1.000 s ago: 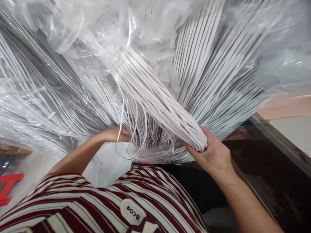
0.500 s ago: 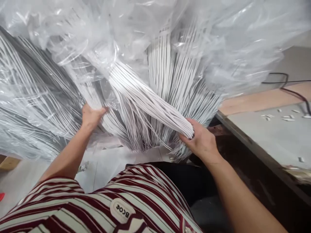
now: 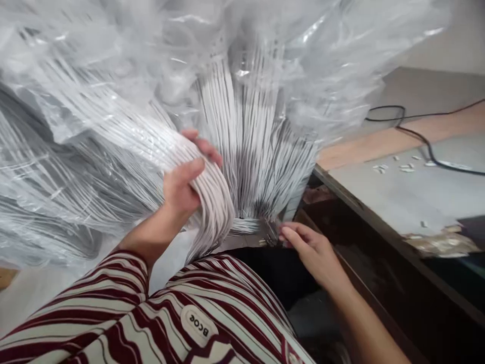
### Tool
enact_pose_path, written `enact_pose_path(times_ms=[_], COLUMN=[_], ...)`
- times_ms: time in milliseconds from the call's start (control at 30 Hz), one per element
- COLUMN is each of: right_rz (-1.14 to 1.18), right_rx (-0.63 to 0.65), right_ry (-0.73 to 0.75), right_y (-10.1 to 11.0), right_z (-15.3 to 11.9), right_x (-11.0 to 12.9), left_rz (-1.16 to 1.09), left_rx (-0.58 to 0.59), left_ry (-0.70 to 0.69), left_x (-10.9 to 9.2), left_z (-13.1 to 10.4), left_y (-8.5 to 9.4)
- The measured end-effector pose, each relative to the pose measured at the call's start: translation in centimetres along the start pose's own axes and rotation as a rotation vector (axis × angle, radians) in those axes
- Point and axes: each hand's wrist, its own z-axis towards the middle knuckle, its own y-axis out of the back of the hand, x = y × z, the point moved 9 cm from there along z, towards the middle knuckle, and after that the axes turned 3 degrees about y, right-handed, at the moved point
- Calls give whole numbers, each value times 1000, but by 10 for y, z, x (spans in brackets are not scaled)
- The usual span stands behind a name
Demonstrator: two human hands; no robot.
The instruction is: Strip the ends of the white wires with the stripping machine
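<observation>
A thick bundle of white wires (image 3: 214, 189) bends downward over my left hand (image 3: 185, 177), whose fingers and thumb are wrapped round it. Farther back, the bundle runs under clear plastic wrapping (image 3: 125, 76). Low on the right, my right hand (image 3: 308, 245) is closed, thumb and fingertips together on thin wire ends (image 3: 271, 228) that look blurred. Some strands lie sideways just left of those fingertips. Behind both hands hang more white wire bundles (image 3: 248, 136), their upper parts covered by plastic.
On the right is a table (image 3: 364, 187) with a dark edge and small white pieces (image 3: 407, 167) scattered on top. A black cable (image 3: 420, 134) crosses a tan strip there. More plastic-wrapped grey wires (image 3: 76, 187) fill the left side.
My left hand has moved right and now grips the bundle that my right hand held. My right hand has let go of it there and dropped lower, to the wire ends.
</observation>
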Motion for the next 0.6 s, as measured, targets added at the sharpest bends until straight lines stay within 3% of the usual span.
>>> enact_pose_path(times_ms=[67, 133, 233, 300, 367, 433, 533, 600], right_rz=[328, 639, 974, 1133, 1252, 1352, 1467, 1521], right_rx=[68, 241, 579, 660, 630, 514, 259, 79], right_ry=[-148, -255, -311, -275, -227, -189, -120, -93], right_y=[-12, -45, -104, -128, -136, -133, -108, -85], right_z=[-28, -51, -69, -65, -52, -36, -11, 5], right_x=[-9, -3, 28, 51, 68, 78, 75, 58], left_rz=[-22, -73, -236, -345, -398, -384, -338, -302], left_rx=[-39, -83, -111, -87, -75, -38, -40, 3], left_ry=[-90, -130, -114, -68, -3, 55, 80, 132], left_x=[-4, -9, -16, -20, -21, -17, -3, 16], left_z=[10, 14, 10, 4, -2, -8, -14, -19], left_y=[-20, -30, -37, -39, -35, -29, -13, -8])
